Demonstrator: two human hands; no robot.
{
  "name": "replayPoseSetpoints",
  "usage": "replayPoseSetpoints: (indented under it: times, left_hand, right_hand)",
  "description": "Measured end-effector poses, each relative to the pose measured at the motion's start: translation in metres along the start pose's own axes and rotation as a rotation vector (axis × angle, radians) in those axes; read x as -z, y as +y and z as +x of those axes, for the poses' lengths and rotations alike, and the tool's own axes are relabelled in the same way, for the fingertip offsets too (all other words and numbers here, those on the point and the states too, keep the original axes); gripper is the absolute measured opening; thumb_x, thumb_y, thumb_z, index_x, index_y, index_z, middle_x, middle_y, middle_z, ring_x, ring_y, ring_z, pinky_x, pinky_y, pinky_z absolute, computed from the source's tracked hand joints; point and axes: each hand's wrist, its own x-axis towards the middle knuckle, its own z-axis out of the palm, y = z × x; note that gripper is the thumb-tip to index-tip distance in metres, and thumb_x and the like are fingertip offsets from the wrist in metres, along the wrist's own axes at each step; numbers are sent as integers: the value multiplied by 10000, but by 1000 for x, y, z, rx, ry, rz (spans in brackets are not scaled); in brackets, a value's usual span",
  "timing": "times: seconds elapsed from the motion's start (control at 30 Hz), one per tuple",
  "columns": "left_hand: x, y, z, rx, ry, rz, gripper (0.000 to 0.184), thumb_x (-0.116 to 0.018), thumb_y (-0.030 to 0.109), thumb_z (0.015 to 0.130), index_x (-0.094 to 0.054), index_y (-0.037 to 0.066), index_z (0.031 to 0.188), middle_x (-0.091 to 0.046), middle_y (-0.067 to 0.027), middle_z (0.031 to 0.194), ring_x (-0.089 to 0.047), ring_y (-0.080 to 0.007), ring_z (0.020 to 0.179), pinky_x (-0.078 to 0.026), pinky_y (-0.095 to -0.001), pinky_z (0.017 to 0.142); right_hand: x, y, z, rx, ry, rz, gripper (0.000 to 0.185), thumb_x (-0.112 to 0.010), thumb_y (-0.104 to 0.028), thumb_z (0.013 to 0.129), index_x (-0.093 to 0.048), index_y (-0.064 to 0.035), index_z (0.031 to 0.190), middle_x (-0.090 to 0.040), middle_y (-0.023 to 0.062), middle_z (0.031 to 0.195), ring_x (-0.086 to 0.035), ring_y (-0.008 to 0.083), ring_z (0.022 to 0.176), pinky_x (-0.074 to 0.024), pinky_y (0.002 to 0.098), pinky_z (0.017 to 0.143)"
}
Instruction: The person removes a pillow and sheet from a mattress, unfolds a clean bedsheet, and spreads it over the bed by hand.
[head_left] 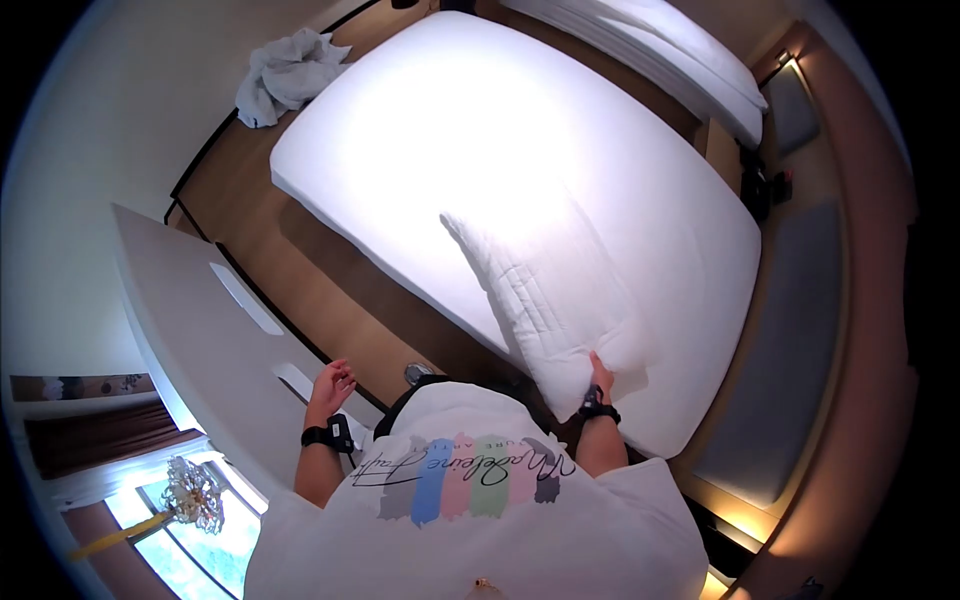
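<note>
A white quilted piece of bedding (pixel 545 300) lies across the near side of the white-covered bed (pixel 670 230), with stitched lines along its left edge. My right hand (pixel 600 375) grips its near end, the thumb on top and the other fingers mostly hidden. My left hand (pixel 331 386) hangs in the air left of my body, beside a pale panel, its fingers loosely curled and apart with nothing in them. Both wrists wear black bands.
A crumpled white cloth heap (pixel 290 75) lies on the floor beyond the bed's far left corner. Another white bed (pixel 670 50) stands at the back right. Along the right runs a padded grey headboard (pixel 785 370). The pale panel (pixel 190 310) with cut-outs stands at left.
</note>
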Motion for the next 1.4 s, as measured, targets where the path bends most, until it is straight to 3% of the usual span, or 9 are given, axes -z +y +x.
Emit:
replayPoseSetpoints:
  times: [0.1, 0.27, 0.47, 0.7, 0.87, 1.0, 1.13, 1.23, 1.4]
  left_hand:
    - [50, 28, 8, -17, 169, 383, 204, -454, 185, 840, -524, 117, 1019, -557, -16, 845, -551, -151, 744, -461, -308, 682]
    - [79, 49, 18, 21, 145, 222, 210, -442, 232, 851, -526, 116, 1004, -543, -12, 798, -544, -145, 724, -459, -299, 666]
    - [7, 92, 4, 263, -579, 258, 486, -444, 389, 894, -420, 37, 1229, -513, -158, 1208, -504, -255, 1096, -427, -380, 876]
    - [-89, 164, 15, 497, -818, -24, 951, -357, 720, 766, -157, 17, 1373, -241, -217, 1394, -370, -365, 1213, -270, -486, 1001]
    - [-92, 197, 43, -70, -790, -671, 912, -419, 760, 692, -205, 214, 1390, -198, -9, 1440, -198, -249, 1305, -187, -481, 1052]
    - [-68, 275, 78, -395, -754, -999, 660, -447, 530, 828, -291, 141, 1338, -338, -54, 1358, -330, -250, 1235, -270, -455, 1026]
    - [-36, 378, 78, -829, -353, -1145, 516, -541, 324, 859, -372, 72, 1276, -452, -82, 1265, -438, -254, 1151, -354, -419, 988]
    - [-15, 429, 33, -990, -114, -991, 489, -565, 228, 852, -374, 39, 1261, -458, -105, 1248, -446, -251, 1142, -367, -400, 978]
    - [12, 499, 32, -1180, 45, -793, 444, -583, 170, 833, -419, 34, 1224, -516, -96, 1172, -494, -244, 1087, -409, -387, 937]
  right_hand:
    - [-13, -3, -35, -55, -378, 648, 545, -623, -280, 794, -443, 11, 1218, -545, 159, 1142, -542, 291, 1013, -438, 400, 872]
    - [-37, -103, -131, 47, -596, 621, 452, -524, -250, 851, -413, -20, 1224, -533, 145, 1153, -538, 287, 1018, -441, 415, 890]
    - [-122, -246, -236, 296, -940, 677, 432, -484, -218, 831, -438, 52, 1166, -546, 184, 1107, -547, 298, 996, -449, 405, 877]
    - [-224, -340, -304, 504, -1209, 196, 463, -600, -170, 687, -504, 49, 1083, -589, 114, 929, -577, 211, 835, -473, 314, 779]
    - [-317, -410, -384, 721, -1564, -229, 307, -697, -37, 625, -605, 17, 913, -628, 41, 838, -575, 130, 755, -467, 264, 704]
    - [-381, -464, -417, 1156, -1778, -362, 195, -673, 50, 654, -644, 6, 841, -658, 34, 814, -593, 111, 751, -476, 261, 696]
    - [-458, -514, -414, 1004, -1281, -105, 296, -690, 42, 602, -607, 9, 884, -625, 54, 871, -583, 157, 807, -482, 277, 712]
    - [-494, -539, -407, 1021, -1556, 68, 306, -575, 26, 597, -538, 5, 900, -575, 33, 793, -550, 123, 674, -443, 232, 619]
    - [-564, -547, -332, 816, -1405, 95, 462, -619, -6, 537, -542, 22, 991, -585, 60, 891, -558, 181, 805, -441, 280, 719]
